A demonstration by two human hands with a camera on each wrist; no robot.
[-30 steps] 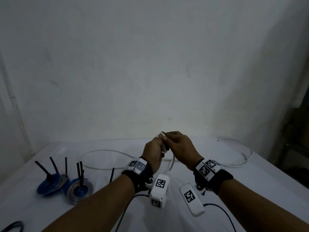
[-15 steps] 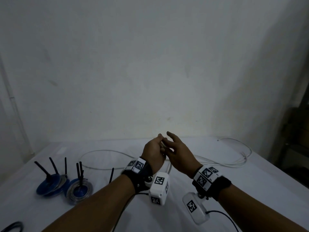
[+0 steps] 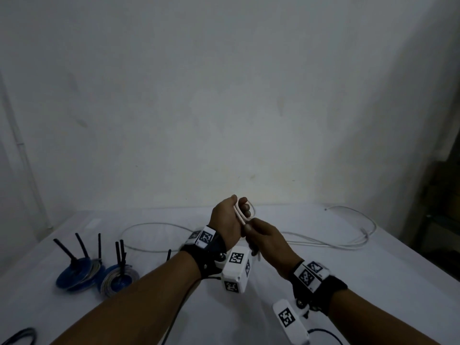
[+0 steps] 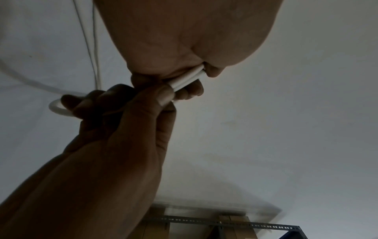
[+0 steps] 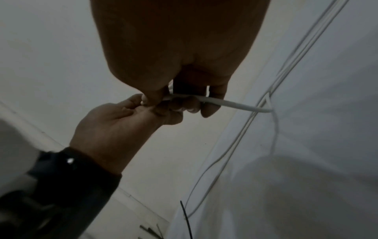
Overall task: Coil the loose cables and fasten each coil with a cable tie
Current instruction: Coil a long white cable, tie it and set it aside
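Holding the thin white round cable up over the white table, small loop around my left hand fingers. My right hand pinches the strands just below. Loop stands about upright; the loose remainder trails down and away across the table.

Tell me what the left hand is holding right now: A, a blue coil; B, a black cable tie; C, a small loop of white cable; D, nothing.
C: the left hand grips a small loop of white cable, while the right hand pinches the same cable just below it.
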